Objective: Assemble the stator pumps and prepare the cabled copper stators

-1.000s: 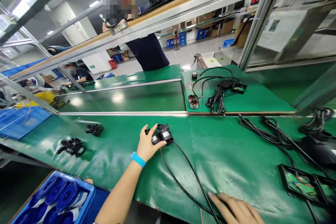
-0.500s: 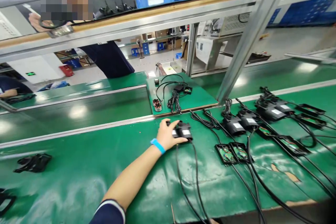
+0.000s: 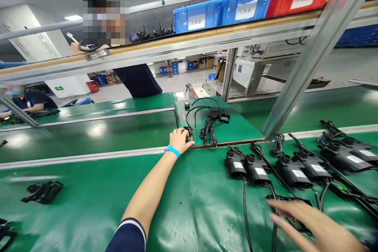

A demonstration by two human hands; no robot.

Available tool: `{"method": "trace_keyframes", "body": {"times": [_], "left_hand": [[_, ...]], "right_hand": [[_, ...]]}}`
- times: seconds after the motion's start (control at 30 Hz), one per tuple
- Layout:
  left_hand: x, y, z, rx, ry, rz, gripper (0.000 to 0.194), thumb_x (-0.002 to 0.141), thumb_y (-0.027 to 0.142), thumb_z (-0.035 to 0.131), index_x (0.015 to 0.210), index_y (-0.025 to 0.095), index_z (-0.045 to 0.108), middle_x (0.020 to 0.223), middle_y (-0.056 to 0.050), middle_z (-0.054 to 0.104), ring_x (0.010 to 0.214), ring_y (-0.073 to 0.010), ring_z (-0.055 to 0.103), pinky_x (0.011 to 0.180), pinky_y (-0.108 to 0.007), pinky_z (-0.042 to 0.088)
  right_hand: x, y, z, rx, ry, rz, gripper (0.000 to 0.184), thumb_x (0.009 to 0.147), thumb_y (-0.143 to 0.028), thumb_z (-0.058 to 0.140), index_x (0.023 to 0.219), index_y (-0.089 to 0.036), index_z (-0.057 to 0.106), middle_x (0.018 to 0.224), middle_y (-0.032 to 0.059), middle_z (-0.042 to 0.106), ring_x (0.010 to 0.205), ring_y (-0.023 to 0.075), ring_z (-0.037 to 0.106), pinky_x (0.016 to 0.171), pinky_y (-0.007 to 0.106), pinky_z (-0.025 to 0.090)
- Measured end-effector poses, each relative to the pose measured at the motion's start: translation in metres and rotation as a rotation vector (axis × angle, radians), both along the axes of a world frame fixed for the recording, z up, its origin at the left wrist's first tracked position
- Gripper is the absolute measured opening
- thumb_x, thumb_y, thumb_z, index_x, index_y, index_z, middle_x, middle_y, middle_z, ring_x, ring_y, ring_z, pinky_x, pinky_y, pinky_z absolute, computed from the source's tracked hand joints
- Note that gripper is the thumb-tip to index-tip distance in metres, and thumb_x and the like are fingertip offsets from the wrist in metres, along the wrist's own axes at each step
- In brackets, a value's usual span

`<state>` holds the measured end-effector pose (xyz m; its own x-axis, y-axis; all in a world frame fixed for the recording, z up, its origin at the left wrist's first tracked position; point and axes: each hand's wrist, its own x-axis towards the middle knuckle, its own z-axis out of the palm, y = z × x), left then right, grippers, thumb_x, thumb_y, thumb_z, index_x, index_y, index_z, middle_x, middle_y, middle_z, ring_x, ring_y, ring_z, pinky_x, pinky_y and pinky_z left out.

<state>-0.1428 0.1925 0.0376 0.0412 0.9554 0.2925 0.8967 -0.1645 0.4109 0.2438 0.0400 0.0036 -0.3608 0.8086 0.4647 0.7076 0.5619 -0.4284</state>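
Observation:
My left hand (image 3: 178,142), with a blue wristband, reaches to the front left corner of the raised green board. Its fingers curl round a copper-wound motor stator (image 3: 188,132), partly hidden by them. At lower right my right hand (image 3: 315,220) is smeared by motion, fingers stretched out and apart, over a black case (image 3: 298,226) and its cables; nothing shows in its grasp. Between the hands lie two black pump housings (image 3: 235,164) with white labels, their cables running toward me.
Farther right are more black housings (image 3: 295,173) with cables. A cable bundle (image 3: 208,130) lies on the raised board (image 3: 242,129). A metal post (image 3: 313,51) slants up at right; blue bins (image 3: 197,17) stand on the shelf. A co-worker (image 3: 138,78) stands behind it.
My left hand has let go of the two pump housings, now farther right beside the others, and moved to the stator. My right hand has come into view at lower right. The view has shifted.

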Motion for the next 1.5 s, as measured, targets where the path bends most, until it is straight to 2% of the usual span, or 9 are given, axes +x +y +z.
{"method": "trace_keyframes", "body": {"times": [0.17,0.33,0.6,0.83,0.97,1.1,1.2,1.3,1.5], "left_hand": [[-0.02,0.029,0.0,-0.077,0.051,-0.176,0.024,0.074,0.034,0.082,0.093,0.026,0.071,0.127,-0.008,0.053,0.11,-0.0307,0.058,0.103,-0.043,0.043],[-0.033,0.005,0.011,-0.095,0.054,-0.195,0.021,0.076,0.038,0.08,0.089,0.024,0.072,0.113,-0.007,0.055,0.097,-0.0262,0.063,0.093,-0.035,0.051],[-0.138,-0.188,0.057,-0.178,0.042,-0.051,0.012,0.087,0.039,0.067,0.092,0.029,0.069,0.125,-0.003,0.054,0.11,-0.0237,0.06,0.095,-0.034,0.049],[-0.169,-0.325,0.044,-0.465,-0.016,0.108,0.008,0.084,0.036,0.07,0.084,0.028,0.068,0.129,-0.002,0.055,0.109,-0.0236,0.062,0.093,-0.031,0.048],[-0.165,-0.371,0.038,-0.547,-0.065,0.179,0.011,0.079,0.031,0.077,0.082,0.027,0.068,0.127,0.0,0.057,0.103,-0.0202,0.063,0.09,-0.027,0.047],[-0.168,-0.411,0.054,-0.586,-0.063,0.261,0.012,0.081,0.035,0.076,0.083,0.027,0.068,0.13,-0.001,0.056,0.1,-0.0193,0.064,0.088,-0.026,0.048],[-0.183,-0.441,0.072,-0.554,-0.018,0.3,0.012,0.087,0.04,0.068,0.087,0.028,0.068,0.134,-0.003,0.053,0.112,-0.0223,0.06,0.095,-0.028,0.047],[-0.208,-0.463,0.082,-0.497,0.071,0.35,0.014,0.091,0.039,0.063,0.089,0.026,0.067,0.138,-0.005,0.05,0.12,-0.0245,0.057,0.1,-0.031,0.046],[-0.248,-0.438,0.062,-0.443,0.133,0.313,0.007,0.09,0.027,0.062,0.092,0.022,0.067,0.135,-0.008,0.052,0.109,-0.0226,0.063,0.098,-0.035,0.049]], "right_hand": [[-0.091,0.121,0.05,-0.066,-0.244,0.083,0.036,0.097,-0.05,0.046,0.107,-0.023,0.068,0.105,0.008,0.067,0.097,0.0267,0.06,0.085,0.043,0.05],[-0.164,0.167,0.053,0.015,-0.37,0.017,0.035,0.093,-0.037,0.058,0.124,-0.02,0.062,0.118,0.01,0.061,0.107,0.0299,0.053,0.087,0.045,0.047],[-0.219,0.146,0.035,0.182,-0.372,0.202,0.073,0.082,-0.03,0.075,0.145,-0.018,0.042,0.141,0.0138,0.045,0.127,0.0287,0.042,0.106,0.045,0.038],[-0.307,0.113,0.002,0.179,-0.45,0.539,0.117,0.063,-0.031,0.091,0.156,-0.027,0.021,0.159,0.0125,0.016,0.147,0.0311,0.011,0.12,0.054,0.014],[-0.364,0.079,-0.015,0.097,-0.403,0.746,0.106,0.071,-0.043,0.086,0.155,-0.035,0.023,0.16,0.011,0.016,0.147,0.032,0.01,0.119,0.056,0.012],[-0.401,0.049,-0.021,0.002,-0.374,0.915,0.043,0.092,-0.04,0.065,0.134,-0.034,0.054,0.144,0.006,0.045,0.139,0.0264,0.033,0.116,0.05,0.023],[-0.405,0.038,-0.012,-0.008,-0.395,0.928,0.013,0.097,-0.031,0.057,0.101,-0.021,0.065,0.109,0.0063,0.063,0.108,0.0217,0.057,0.099,0.038,0.042],[-0.378,0.032,0.001,-0.022,-0.419,0.912,0.025,0.093,-0.042,0.063,0.09,-0.017,0.06,0.089,0.0054,0.064,0.084,0.0228,0.061,0.083,0.037,0.047],[-0.242,0.011,-0.02,0.102,-0.353,0.831,0.026,0.087,-0.013,0.04,0.104,-0.023,0.057,0.086,0.0031,0.065,0.069,0.0188,0.064,0.059,0.029,0.048]]}}
